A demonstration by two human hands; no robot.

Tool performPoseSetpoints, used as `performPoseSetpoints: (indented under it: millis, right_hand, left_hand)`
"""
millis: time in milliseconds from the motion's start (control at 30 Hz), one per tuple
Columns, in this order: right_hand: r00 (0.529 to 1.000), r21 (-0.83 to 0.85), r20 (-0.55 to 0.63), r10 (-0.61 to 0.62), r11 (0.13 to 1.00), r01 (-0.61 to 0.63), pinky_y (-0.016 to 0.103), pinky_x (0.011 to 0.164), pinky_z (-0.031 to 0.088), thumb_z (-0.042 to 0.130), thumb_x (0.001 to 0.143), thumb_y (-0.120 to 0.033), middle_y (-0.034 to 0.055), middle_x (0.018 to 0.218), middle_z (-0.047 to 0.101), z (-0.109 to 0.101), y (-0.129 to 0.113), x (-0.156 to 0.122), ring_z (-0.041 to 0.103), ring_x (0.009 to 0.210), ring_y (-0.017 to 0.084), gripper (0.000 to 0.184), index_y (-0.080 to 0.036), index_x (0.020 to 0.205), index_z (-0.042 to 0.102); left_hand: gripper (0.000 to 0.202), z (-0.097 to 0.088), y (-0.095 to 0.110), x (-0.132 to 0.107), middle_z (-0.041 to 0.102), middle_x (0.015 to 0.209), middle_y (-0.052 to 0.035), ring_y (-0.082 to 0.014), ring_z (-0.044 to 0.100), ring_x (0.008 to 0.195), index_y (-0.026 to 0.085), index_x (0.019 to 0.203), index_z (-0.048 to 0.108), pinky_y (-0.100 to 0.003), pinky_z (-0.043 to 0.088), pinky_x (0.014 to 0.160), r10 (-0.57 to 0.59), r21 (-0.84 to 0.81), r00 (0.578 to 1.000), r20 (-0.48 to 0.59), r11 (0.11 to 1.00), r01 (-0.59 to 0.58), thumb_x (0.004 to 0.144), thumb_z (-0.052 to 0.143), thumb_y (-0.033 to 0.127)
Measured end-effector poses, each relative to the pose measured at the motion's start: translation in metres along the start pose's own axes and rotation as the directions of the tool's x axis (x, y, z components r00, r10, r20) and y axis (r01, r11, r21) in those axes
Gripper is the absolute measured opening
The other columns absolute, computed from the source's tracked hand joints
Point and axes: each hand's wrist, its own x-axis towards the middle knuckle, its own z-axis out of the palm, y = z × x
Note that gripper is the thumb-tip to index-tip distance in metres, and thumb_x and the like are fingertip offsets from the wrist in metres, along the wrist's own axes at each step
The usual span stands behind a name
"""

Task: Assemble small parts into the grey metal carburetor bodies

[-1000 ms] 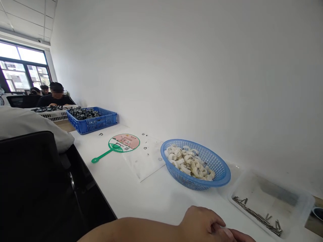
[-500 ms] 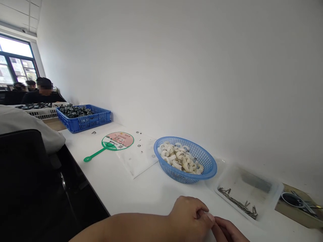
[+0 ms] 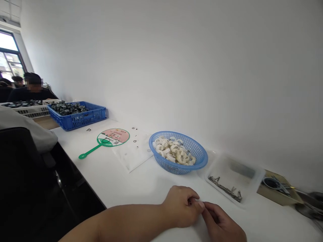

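We log the left hand (image 3: 180, 206) and right hand (image 3: 220, 222) meeting over the white bench (image 3: 151, 188), fingers curled together at the tips; if they pinch something small, it is hidden, so we cannot tell. The right hand lies nearer the clear plastic tray (image 3: 228, 166), at about 2 o'clock, its row of steel pins (image 3: 224, 190) running toward 4 o'clock. The blue plastic basket (image 3: 205, 156) of white curved pieces (image 3: 168, 151) sits at 11 o'clock.

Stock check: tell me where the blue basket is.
In the head view, the blue basket sits on the white table, between the plastic sheet and the clear tray.
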Motion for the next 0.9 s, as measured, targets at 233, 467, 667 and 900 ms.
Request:
performPoseSetpoints:
  millis: [233, 467, 667, 900]
  right_hand:
    - [0.998, 0.089, -0.06, 0.005, 0.996, 0.001, 0.029, 0.061, 0.046, 0.052, 0.071, -0.048, -0.0016, 0.065, 0.069, 0.005, -0.007, -0.011, 0.062, 0.063, 0.02, 0.027, -0.025, 0.072, 0.066]
    - [0.999, 0.13, -0.046, 0.017, 0.991, -0.011, 0.028, 0.059, 0.045, 0.049, 0.072, -0.044, -0.0009, 0.065, 0.067, 0.005, -0.011, -0.015, 0.06, 0.063, 0.019, 0.026, -0.024, 0.071, 0.065]
    - [0.998, 0.179, -0.056, 0.007, 0.984, 0.003, 0.029, 0.059, 0.045, 0.05, 0.072, -0.042, -0.0005, 0.064, 0.067, 0.007, -0.007, -0.015, 0.061, 0.061, 0.019, 0.024, -0.023, 0.07, 0.065]
    - [0.998, 0.181, -0.054, -0.025, 0.983, 0.035, 0.029, 0.057, 0.044, 0.049, 0.072, -0.041, -0.0008, 0.06, 0.065, 0.011, -0.003, -0.018, 0.058, 0.057, 0.018, 0.024, -0.022, 0.071, 0.065]
  left_hand:
    - [0.025, 0.002, -0.003, -0.006, 0.067, 0.074, -0.0015, -0.0149, 0.058, 0.066, 0.018, 0.089, 0.069, -0.026, 0.048, 0.065, 0.035, -0.04, 0.999, -0.016, 0.999, -0.036, 0.078, 0.05, 0.031]
    - [0.022, 0.003, -0.004, -0.008, 0.065, 0.07, -0.0006, -0.0133, 0.055, 0.063, 0.017, 0.086, 0.067, -0.024, 0.045, 0.063, 0.05, -0.056, 0.999, -0.011, 0.997, -0.05, 0.079, 0.051, 0.03]
    - [0.021, 0.004, -0.005, -0.008, 0.064, 0.068, -0.0004, -0.0134, 0.055, 0.062, 0.016, 0.086, 0.067, -0.024, 0.046, 0.062, 0.045, -0.062, 0.999, -0.009, 0.997, -0.046, 0.079, 0.051, 0.029]
    - [0.02, 0.005, -0.007, -0.011, 0.066, 0.071, -0.001, -0.0139, 0.057, 0.064, 0.016, 0.085, 0.066, -0.024, 0.046, 0.062, 0.052, -0.055, 0.999, -0.002, 0.997, -0.052, 0.079, 0.051, 0.029]
